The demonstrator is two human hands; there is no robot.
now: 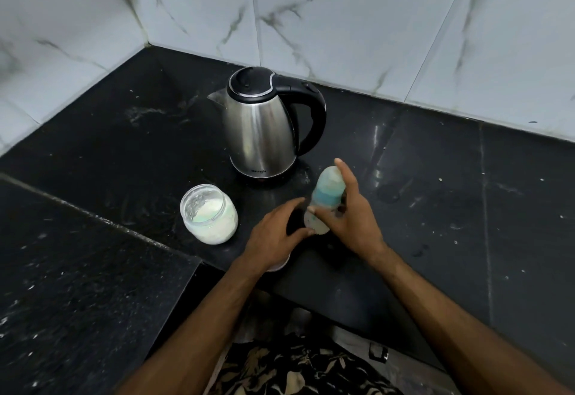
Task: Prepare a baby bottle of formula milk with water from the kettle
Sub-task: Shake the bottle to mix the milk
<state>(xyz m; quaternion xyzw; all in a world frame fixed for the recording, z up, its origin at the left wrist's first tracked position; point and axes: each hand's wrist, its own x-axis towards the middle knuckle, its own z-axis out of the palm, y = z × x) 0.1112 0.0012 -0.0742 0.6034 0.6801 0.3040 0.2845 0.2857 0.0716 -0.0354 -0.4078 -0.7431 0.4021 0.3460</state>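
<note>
kettle (263, 133) (and jar (209, 212)) beyond hands

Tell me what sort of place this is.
Most likely a home kitchen corner: a dark stone countertop against marble-look wall tiles, with an electric kettle and an open jar of white powder standing on it.
</note>
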